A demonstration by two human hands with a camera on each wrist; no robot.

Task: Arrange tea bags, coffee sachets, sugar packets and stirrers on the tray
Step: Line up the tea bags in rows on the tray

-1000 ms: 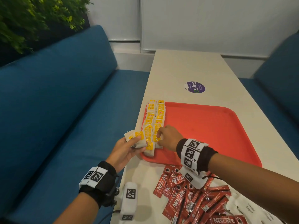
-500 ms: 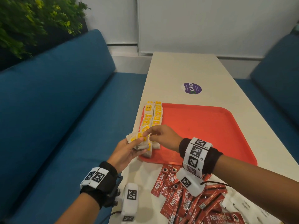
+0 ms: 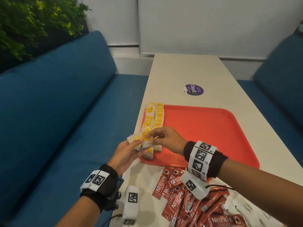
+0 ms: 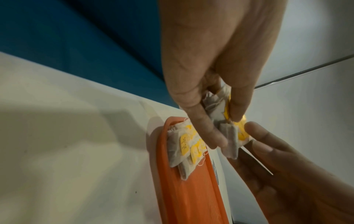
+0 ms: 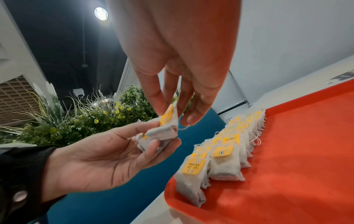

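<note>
Tea bags (image 3: pixel 144 143) in a small bunch sit in the left hand (image 3: pixel 126 154), thumb and fingers curled round them, palm up, just off the near-left corner of the tray (image 3: pixel 213 133). Bags are off-white filter paper, dark leaf showing through, each with a yellow tag and thin white string. Right hand (image 3: pixel 165 139) reaches over and pinches the top bag (image 5: pixel 168 121) of the bunch by its upper edge, between thumb and fingertips (image 5: pixel 159 104); the tag faces the thumb side. Left wrist view shows the same pinch from below, bunch (image 4: pixel 228 128) between both hands, above the tray edge.

Two rows (image 3: pixel 154 118) of tea bags lie along the left edge of the red tray, overlapped like shingles, tags up, running from the far-left corner down to the near one. Nearest bag's tag (image 5: pixel 193 166) reads RELAX. Rest of the tray floor is bare red.

Tray sits on a cream table (image 3: pixel 188 71). Near side of it, on the table: a loose pile of red Nescafe sachets (image 3: pixel 185 202), and right of those, white sugar packets (image 3: pixel 242 208), partly under the right forearm. Purple round sticker (image 3: pixel 193 89) on the table beyond the tray. Blue sofa (image 3: pixel 57 112) to the left, green plants (image 3: pixel 32 22) behind it.
</note>
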